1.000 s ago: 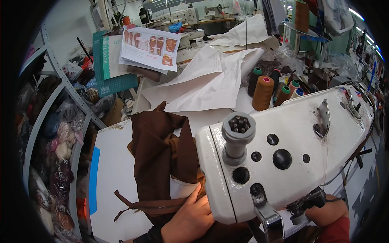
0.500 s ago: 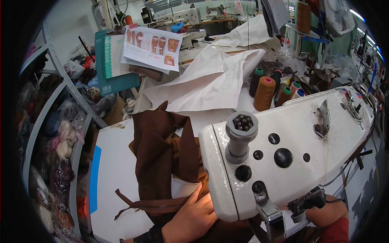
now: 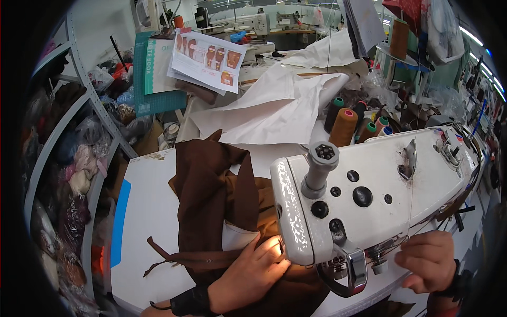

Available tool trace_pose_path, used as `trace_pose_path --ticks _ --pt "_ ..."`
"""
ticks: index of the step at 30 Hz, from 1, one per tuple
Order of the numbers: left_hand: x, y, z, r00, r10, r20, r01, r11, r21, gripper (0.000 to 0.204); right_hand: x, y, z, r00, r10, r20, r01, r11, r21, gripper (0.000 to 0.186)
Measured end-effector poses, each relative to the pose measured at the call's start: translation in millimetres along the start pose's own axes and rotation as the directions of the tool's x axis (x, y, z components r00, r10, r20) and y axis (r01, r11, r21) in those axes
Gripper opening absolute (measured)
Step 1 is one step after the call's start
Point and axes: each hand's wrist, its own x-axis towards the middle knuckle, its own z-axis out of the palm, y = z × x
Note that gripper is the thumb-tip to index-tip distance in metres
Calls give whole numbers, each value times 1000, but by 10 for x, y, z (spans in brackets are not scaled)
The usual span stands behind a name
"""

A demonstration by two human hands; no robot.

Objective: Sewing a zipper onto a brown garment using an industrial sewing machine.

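A brown fabric piece with a pale lining and a loose zipper strip lies left of the white sewing machine head. My left hand bears down on the fabric beside the lit needle area, thumb by the lining's edge. Its fingertips reach the machine head, which hides the needle. To the right of the tension discs, my right hand is raised with curled fingers. A fine thread comes down to its fingertips. A chrome lever loop juts out from the machine's front.
Thread cones stand behind the machine. White sheets spread across the far table. A printed paper hangs before a green notebook. At left, a metal shelf holds bagged materials. Blue tape lines the table's left edge.
My right hand has come out from behind the machine, rising to the thread beside the tension discs. My left hand stays on the fabric. The whole view has shifted slightly.
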Motion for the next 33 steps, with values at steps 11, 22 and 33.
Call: trace_pose_path --ticks 11,22,33 --pt "10 23 -22 999 23 27 -26 990 138 39 -60 34 306 997 37 63 -49 980 193 29" --pt "-20 20 -16 1000 -24 14 22 995 97 38 186 205 1257 838 10 545 -258 888 381 37" --pt "78 35 -26 985 -81 -149 56 985 -162 20 -22 80 1652 772 18 635 -384 810 443 32"
